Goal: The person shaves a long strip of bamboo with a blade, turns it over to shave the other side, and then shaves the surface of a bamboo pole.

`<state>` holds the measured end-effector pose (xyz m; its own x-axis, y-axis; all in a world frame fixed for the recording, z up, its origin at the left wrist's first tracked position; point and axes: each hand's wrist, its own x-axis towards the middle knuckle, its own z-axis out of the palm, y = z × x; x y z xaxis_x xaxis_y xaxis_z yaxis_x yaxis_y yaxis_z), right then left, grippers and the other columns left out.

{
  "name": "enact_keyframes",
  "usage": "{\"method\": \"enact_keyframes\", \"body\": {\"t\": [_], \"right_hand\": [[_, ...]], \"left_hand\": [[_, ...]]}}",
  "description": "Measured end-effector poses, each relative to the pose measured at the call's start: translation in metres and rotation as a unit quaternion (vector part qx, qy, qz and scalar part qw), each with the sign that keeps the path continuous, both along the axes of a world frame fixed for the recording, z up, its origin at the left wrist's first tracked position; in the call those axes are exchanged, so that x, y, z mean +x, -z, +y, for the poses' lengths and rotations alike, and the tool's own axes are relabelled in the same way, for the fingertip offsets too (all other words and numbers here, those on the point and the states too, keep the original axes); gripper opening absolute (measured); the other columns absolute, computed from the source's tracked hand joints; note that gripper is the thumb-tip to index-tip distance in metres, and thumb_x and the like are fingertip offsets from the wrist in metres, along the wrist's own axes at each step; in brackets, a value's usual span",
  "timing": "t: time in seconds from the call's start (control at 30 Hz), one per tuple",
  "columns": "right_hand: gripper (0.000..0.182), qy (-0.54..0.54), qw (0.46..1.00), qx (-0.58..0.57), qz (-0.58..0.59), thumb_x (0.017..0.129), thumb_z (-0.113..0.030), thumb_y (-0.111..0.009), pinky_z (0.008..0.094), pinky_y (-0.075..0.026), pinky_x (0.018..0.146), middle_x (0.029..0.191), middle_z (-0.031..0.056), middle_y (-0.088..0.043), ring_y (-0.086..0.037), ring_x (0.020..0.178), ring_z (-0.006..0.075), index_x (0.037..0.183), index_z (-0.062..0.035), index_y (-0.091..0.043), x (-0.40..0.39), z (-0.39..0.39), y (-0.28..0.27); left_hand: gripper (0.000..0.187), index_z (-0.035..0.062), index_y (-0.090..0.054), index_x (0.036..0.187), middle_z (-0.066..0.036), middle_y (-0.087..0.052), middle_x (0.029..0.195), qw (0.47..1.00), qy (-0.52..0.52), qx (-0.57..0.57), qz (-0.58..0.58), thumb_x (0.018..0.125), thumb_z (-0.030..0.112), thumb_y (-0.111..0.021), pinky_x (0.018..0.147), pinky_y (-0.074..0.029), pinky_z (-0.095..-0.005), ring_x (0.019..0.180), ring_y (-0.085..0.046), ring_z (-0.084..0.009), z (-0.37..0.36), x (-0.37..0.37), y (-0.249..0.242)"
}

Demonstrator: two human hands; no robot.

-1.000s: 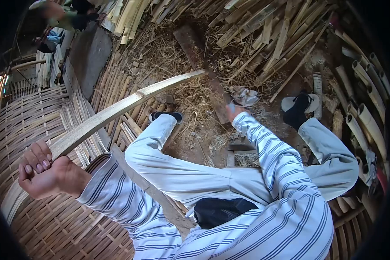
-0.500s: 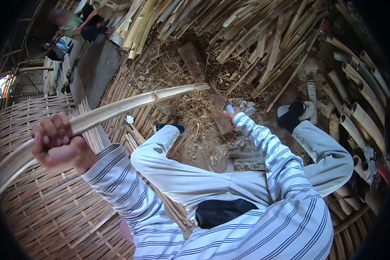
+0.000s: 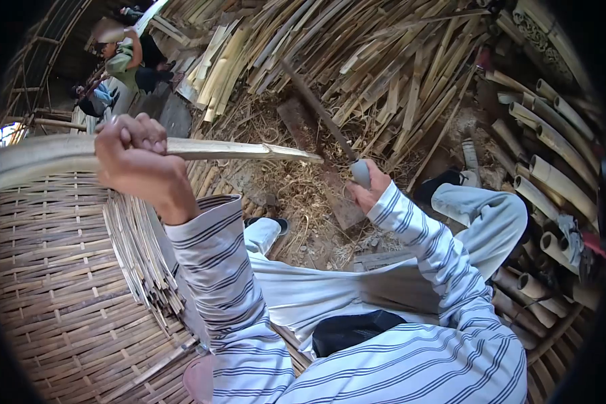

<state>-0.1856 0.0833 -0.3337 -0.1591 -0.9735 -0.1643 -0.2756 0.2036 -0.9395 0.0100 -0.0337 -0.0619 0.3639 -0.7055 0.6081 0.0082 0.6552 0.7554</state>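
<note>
My left hand (image 3: 140, 158) is raised at the left, its fingers wrapped round a long split bamboo strip (image 3: 229, 149). The strip runs across the view from the left edge, and its narrow end tapers off near the middle. Lower at centre right, my right hand (image 3: 376, 190) grips the grey handle of a long knife (image 3: 318, 110). Its dark blade points up and away to the left, passing close by the strip's tip. Beneath both lies a flat brown wooden board (image 3: 343, 202) on ground strewn with shavings.
Split bamboo lengths (image 3: 384, 60) are heaped at the far side. Hollow bamboo poles (image 3: 552, 178) stack up on the right. At the left spreads a woven bamboo mat (image 3: 54, 269) with a bundle of thin strips (image 3: 138, 249). Another person (image 3: 124, 64) sits at the upper left.
My left hand and the bamboo strip have shifted right, and the strip now lies more level. The knife has lifted, its blade now angled up and away. The camera view has turned somewhat.
</note>
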Motion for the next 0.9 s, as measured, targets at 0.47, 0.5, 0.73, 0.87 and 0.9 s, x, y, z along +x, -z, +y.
{"method": "enact_keyframes", "body": {"t": [0.47, 0.5, 0.73, 0.87, 0.9], "right_hand": [[0.036, -0.025, 0.996, -0.063, 0.052, 0.096, -0.036, -0.045, 0.0355, -0.045, 0.047, 0.055, 0.0113, -0.056, -0.06, 0.049, 0.027, 0.096, -0.002, -0.056, 0.057, 0.032, -0.052], [0.038, -0.027, 0.995, -0.057, 0.072, 0.097, -0.038, -0.044, 0.0355, -0.045, 0.046, 0.055, 0.0108, -0.057, -0.06, 0.048, 0.0253, 0.095, -0.0015, -0.056, 0.059, 0.031, -0.063], [0.043, -0.01, 0.973, -0.229, 0.038, 0.096, -0.042, -0.043, 0.037, -0.046, 0.047, 0.055, 0.0142, -0.056, -0.06, 0.05, 0.0301, 0.096, 0.0002, -0.055, 0.063, 0.011, -0.155], [0.044, -0.018, 0.994, 0.029, 0.102, 0.096, -0.043, -0.041, 0.0387, -0.049, 0.049, 0.057, 0.0174, -0.056, -0.062, 0.054, 0.0332, 0.092, -0.0023, -0.056, 0.065, 0.011, -0.083], [0.044, 0.001, 0.99, -0.081, 0.117, 0.095, -0.045, -0.041, 0.0404, -0.049, 0.051, 0.057, 0.0177, -0.056, -0.063, 0.055, 0.035, 0.092, -0.0041, -0.057, 0.061, 0.008, -0.035]], "left_hand": [[0.028, 0.0051, -0.042, 0.053, 0.002, -0.036, 0.046, 0.999, -0.014, -0.026, 0.024, 0.078, 0.01, -0.052, 0.039, -0.02, -0.0241, 0.039, -0.03, -0.0057, 0.006, -0.034, 0.001], [0.027, 0.005, -0.042, 0.053, 0.002, -0.035, 0.046, 0.999, -0.017, -0.035, 0.018, 0.078, 0.01, -0.052, 0.039, -0.02, -0.0243, 0.039, -0.03, -0.0055, 0.004, -0.033, 0.0], [0.033, 0.0018, -0.039, 0.051, 0.004, -0.032, 0.047, 0.995, -0.042, -0.078, -0.043, 0.079, 0.014, -0.052, 0.041, -0.019, -0.0293, 0.04, -0.027, -0.0076, -0.002, -0.039, 0.004], [0.035, 0.0022, -0.036, 0.053, 0.003, -0.028, 0.048, 0.994, -0.09, -0.007, -0.066, 0.08, 0.018, -0.051, 0.044, -0.017, -0.0294, 0.046, -0.025, -0.0079, 0.004, -0.036, 0.006], [0.036, 0.0022, -0.036, 0.052, 0.002, -0.027, 0.048, 0.99, -0.07, -0.088, -0.085, 0.081, 0.018, -0.049, 0.044, -0.017, -0.0298, 0.046, -0.025, -0.0085, 0.0, -0.032, 0.01]]}}
